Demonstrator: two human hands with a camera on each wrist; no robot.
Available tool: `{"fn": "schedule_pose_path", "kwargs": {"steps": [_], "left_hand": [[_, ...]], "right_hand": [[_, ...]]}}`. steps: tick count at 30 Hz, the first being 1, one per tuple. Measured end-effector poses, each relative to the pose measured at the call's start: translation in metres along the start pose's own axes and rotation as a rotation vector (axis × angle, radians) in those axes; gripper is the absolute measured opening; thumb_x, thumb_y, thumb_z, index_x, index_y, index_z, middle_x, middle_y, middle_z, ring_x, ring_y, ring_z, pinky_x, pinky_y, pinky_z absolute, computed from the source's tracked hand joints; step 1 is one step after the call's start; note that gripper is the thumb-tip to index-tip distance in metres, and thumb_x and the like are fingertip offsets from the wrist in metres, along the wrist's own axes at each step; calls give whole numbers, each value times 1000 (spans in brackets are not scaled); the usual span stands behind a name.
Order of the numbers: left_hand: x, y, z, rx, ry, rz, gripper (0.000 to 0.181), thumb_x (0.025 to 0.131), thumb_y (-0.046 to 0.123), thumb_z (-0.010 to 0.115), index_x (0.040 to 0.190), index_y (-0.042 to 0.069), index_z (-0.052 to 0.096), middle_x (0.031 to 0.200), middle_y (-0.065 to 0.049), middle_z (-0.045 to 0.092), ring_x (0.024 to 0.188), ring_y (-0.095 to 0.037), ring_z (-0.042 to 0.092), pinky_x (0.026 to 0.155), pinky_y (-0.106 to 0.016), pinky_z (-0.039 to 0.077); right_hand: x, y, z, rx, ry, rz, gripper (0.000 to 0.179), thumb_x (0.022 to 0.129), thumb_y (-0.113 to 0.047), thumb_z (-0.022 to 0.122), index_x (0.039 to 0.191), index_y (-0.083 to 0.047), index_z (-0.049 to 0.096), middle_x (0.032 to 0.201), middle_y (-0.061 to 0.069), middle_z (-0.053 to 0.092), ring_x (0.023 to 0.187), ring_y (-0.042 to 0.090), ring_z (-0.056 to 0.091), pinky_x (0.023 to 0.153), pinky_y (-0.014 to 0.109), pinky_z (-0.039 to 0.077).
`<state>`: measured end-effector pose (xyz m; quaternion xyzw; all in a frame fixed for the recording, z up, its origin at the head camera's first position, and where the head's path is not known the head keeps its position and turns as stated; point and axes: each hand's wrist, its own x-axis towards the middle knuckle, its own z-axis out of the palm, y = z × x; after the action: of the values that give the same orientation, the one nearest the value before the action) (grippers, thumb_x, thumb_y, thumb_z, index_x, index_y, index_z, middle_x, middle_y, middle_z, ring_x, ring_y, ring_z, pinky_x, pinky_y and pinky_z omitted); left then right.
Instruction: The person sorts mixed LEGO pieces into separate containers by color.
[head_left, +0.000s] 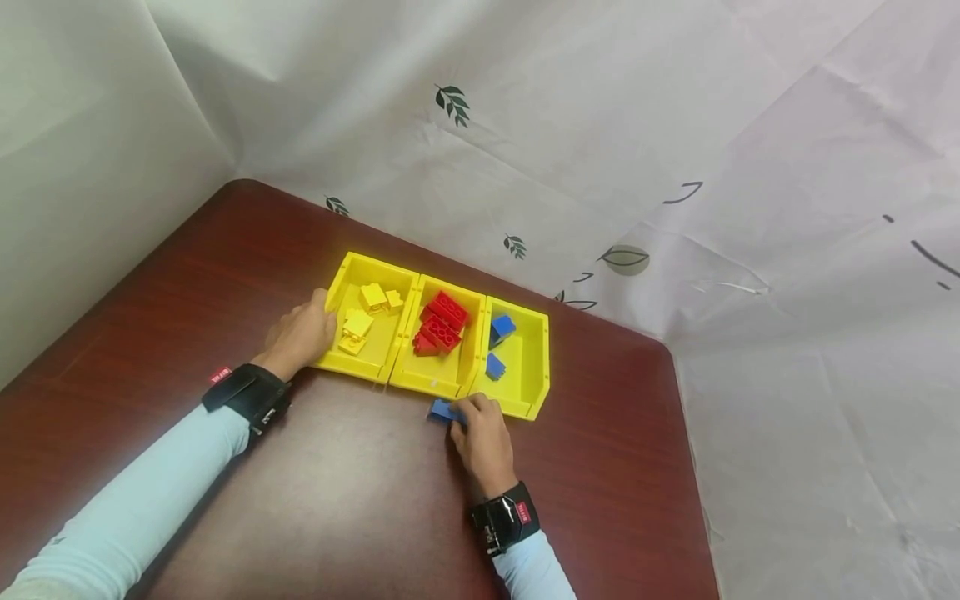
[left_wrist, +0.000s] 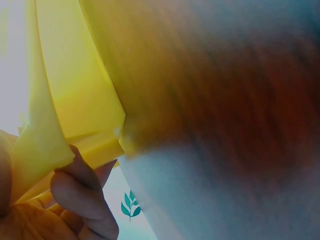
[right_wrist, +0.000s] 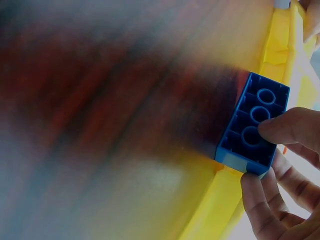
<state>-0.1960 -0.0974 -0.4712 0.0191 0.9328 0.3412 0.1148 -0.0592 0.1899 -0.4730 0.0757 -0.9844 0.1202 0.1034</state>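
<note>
Three joined yellow bins (head_left: 396, 354) stand in a row on the table. My left hand (head_left: 302, 335) grips the outer wall of the left bin; in the left wrist view the fingers (left_wrist: 75, 195) curl round its yellow edge (left_wrist: 45, 150). Just in front of the bins, my right hand (head_left: 487, 442) pinches a blue toy building brick (head_left: 441, 410) between thumb and fingers. The right wrist view shows this brick (right_wrist: 252, 117) with its hollow underside and round tubes facing the camera. Part of it is hidden by the fingers in the head view.
Several yellow bricks (head_left: 357, 323) lie in the left bin and several red bricks (head_left: 441, 332) in the middle one. The right bin holds two blue bricks (head_left: 502, 330). Behind the dark red wooden table (head_left: 337, 475) hangs a pale curtain (head_left: 525, 150) with leaf prints.
</note>
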Motion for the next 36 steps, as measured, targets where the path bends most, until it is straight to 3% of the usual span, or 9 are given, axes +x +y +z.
{"fn": "schedule_pose_path", "kwargs": {"steps": [10, 14, 20, 24, 28, 33, 36], "left_hand": [[-1, 0, 0, -8, -4, 16, 43, 102, 23, 40, 137, 1, 29, 87, -16, 49, 67, -28, 50, 59, -35, 39], [0, 1, -1, -7, 4, 17, 42, 102, 23, 41, 136, 2, 29, 87, -16, 49, 67, -28, 50, 59, -35, 39], [-1, 1, -1, -6, 6, 13, 41, 102, 23, 41, 135, 1, 30, 87, -16, 49, 67, -29, 50, 60, -35, 39], [-2, 0, -1, -8, 0, 7, 41, 102, 23, 41, 135, 1, 29, 87, -17, 49, 67, -29, 50, 60, -35, 40], [-2, -1, 0, -9, -1, 2, 42, 102, 24, 42, 135, 1, 29, 87, -16, 48, 66, -28, 50, 60, -35, 40], [-2, -1, 0, -8, -1, 3, 42, 102, 24, 42, 136, 2, 29, 87, -16, 49, 67, -29, 51, 60, -35, 40], [-2, 0, 0, -8, 0, 12, 41, 102, 24, 42, 135, 2, 30, 87, -16, 49, 68, -29, 51, 60, -35, 39]], "right_hand": [[-4, -1, -9, 10, -11, -39, 18, 81, -10, 76, 98, -14, 72, 97, 1, 64, 86, 16, 56, 69, 27, 50], [-5, -3, -26, 26, -23, -56, 18, 81, -12, 78, 99, -14, 72, 98, 0, 63, 85, 15, 55, 68, 26, 50], [10, 2, -59, 38, 55, -59, 21, 81, -12, 79, 100, -11, 72, 98, 5, 63, 88, 20, 58, 72, 32, 55], [29, 10, -78, 49, 86, 17, 21, 83, -11, 77, 103, -10, 71, 101, 7, 63, 93, 23, 59, 78, 36, 56], [50, 18, -88, 47, 65, 126, 21, 85, -11, 75, 106, -8, 71, 108, 10, 64, 99, 27, 59, 84, 41, 55], [75, 32, -84, 21, -14, 289, 24, 87, -12, 72, 111, -8, 70, 113, 11, 62, 101, 28, 59, 90, 43, 53], [85, 41, -77, -2, -57, 370, 25, 86, -11, 72, 111, -8, 70, 110, 10, 62, 98, 27, 60, 87, 42, 54]]}}
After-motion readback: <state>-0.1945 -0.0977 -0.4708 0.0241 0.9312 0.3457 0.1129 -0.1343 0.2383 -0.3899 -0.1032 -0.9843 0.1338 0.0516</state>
